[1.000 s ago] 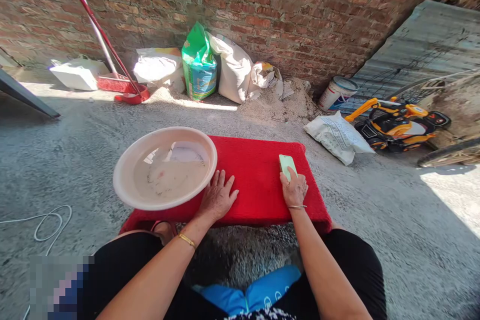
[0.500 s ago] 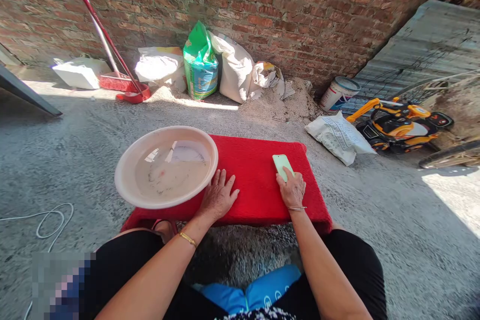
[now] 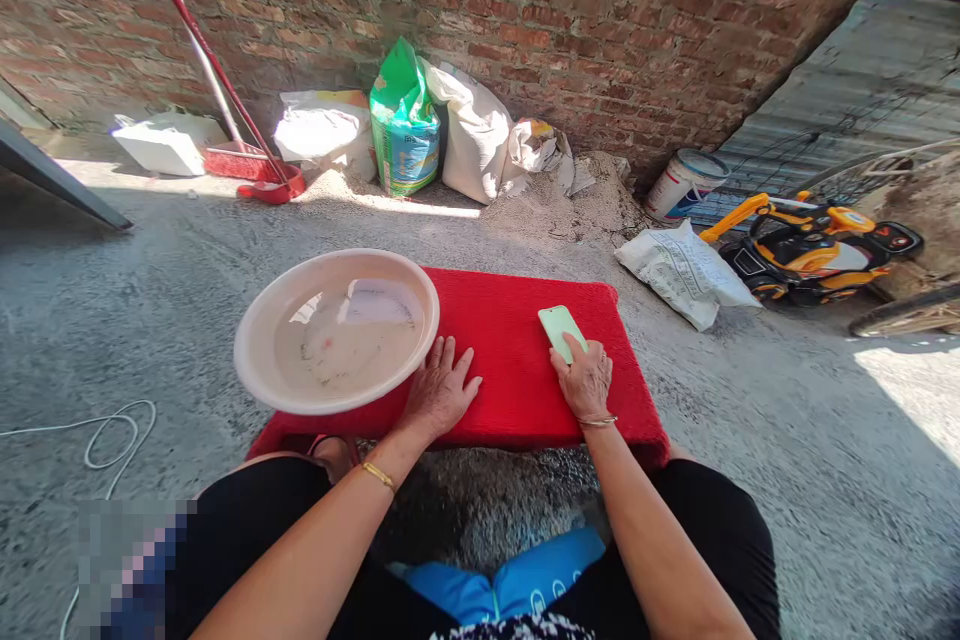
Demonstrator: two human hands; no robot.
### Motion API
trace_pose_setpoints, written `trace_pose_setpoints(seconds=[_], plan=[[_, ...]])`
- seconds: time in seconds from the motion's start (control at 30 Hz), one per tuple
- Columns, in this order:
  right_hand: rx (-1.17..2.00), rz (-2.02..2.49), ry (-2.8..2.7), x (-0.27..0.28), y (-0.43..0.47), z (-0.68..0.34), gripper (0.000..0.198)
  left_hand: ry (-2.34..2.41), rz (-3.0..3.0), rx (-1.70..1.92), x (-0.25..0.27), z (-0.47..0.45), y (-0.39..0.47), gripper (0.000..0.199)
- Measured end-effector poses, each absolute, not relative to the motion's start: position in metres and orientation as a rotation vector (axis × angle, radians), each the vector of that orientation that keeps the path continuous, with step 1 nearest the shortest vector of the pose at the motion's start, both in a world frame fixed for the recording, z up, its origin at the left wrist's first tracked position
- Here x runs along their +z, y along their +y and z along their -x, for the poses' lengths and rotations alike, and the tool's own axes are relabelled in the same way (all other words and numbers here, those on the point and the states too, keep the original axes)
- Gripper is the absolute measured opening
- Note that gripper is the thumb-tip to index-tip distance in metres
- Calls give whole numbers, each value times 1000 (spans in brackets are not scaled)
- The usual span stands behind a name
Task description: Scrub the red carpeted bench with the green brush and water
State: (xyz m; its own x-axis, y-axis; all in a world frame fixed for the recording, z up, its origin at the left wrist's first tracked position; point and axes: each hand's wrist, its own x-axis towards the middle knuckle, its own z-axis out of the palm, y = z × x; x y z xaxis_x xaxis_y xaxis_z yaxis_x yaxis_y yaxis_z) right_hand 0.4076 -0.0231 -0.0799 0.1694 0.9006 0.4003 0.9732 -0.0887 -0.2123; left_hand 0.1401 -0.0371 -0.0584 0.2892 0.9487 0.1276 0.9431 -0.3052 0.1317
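My left hand (image 3: 442, 387) lies flat on the red cloth-covered bench (image 3: 502, 320), fingers spread, its fingertips close to the rim of a wide pale basin. That basin (image 3: 251, 360) stands on the left part of the bench and holds clear water with dark specks and a small reddish spot in it. On the right part of the bench, my right hand (image 3: 587, 378) grips the lower end of a pale green phone (image 3: 559, 323), thumb at its left side and a finger over its face. The phone's lower end is hidden under the hand.
Along the brick wall stand a broom and red dustpan (image 3: 281, 186), a green-and-blue sack (image 3: 406, 135) and a white sack (image 3: 472, 145). To the right are a bucket (image 3: 682, 188), a flat white bag (image 3: 679, 265) and a yellow-black toy vehicle (image 3: 814, 255). A cable (image 3: 112, 430) loops at left.
The phone, with my right hand on it, has shifted slightly left on the red cloth. My left hand keeps its place beside the basin. The whole view has moved a little.
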Motion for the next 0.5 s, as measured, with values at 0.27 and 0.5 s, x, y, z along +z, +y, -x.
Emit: trace_pose_setpoints(seconds=[0.27, 0.5], plan=[[23, 1718, -2018, -81, -23, -411, 45, 1828, -2503, 282, -57, -141, -38, 52], [-159, 1872, -1925, -79, -25, -407, 43, 1822, -2487, 297, -58, -140, -38, 52]])
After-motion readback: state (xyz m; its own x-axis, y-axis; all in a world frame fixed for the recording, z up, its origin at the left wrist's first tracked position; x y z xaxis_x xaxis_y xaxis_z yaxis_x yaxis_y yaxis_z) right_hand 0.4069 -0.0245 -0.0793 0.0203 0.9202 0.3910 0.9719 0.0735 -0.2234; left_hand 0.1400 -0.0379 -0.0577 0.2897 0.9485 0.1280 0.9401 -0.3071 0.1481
